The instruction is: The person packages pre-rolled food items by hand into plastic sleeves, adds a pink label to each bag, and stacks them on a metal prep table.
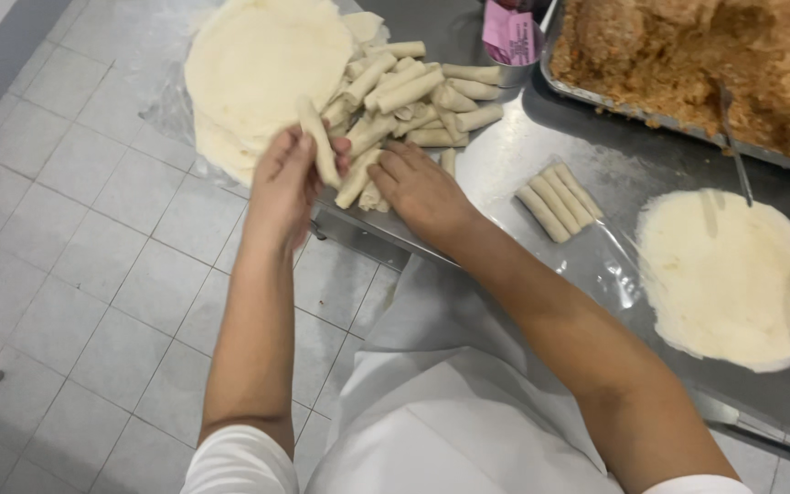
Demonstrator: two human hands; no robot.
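Head view: left hand (283,183) grips one roll (318,142) above the table edge; right hand (421,187), fingers loosely curled, rests on the pile (409,101). Many rolls done; wrappers (733,279) and filling (688,64) remain.

From up here I can make out just one package: a small pink packet (507,34) with dark print, standing upright in a round metal cup (516,69) at the far edge of the desk (505,155), just left of the big metal tray (651,117) and just behind the pile of rolled wrappers (409,101). Its top is cut off by the edge of my view, and I see no signs or screens anywhere else.
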